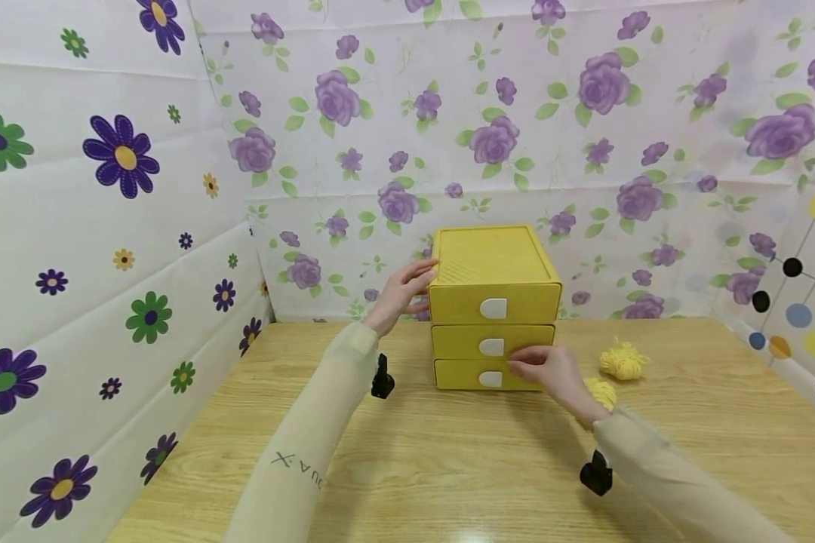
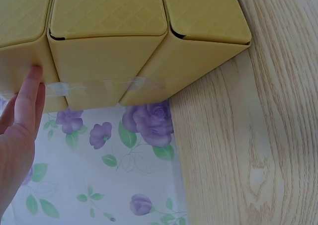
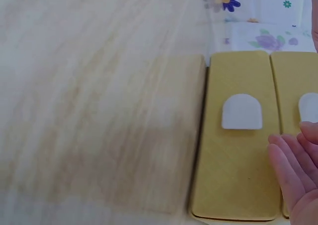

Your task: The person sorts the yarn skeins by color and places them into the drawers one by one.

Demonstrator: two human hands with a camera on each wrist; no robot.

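A yellow three-drawer box (image 1: 496,256) stands on the table with all its drawers closed. Each drawer front carries a white tab handle, the middle one (image 1: 492,347) among them. Against the upper left side of the box, my left hand (image 1: 402,292) rests with extended fingers; the left wrist view shows its fingertips (image 2: 34,73) touching the side wall. My right hand (image 1: 550,371) is in front of the lower drawers, just right of the middle handle. In the right wrist view its thumb (image 3: 309,130) is close by that handle (image 3: 309,107); whether they touch is unclear.
Two bundles of yellow yarn lie right of the box, one farther back (image 1: 623,360) and one (image 1: 601,392) partly behind my right wrist. The wooden table (image 1: 407,467) meets flowered cloth walls (image 1: 353,151) at the back and sides. Clear tape (image 2: 99,87) crosses the box's side.
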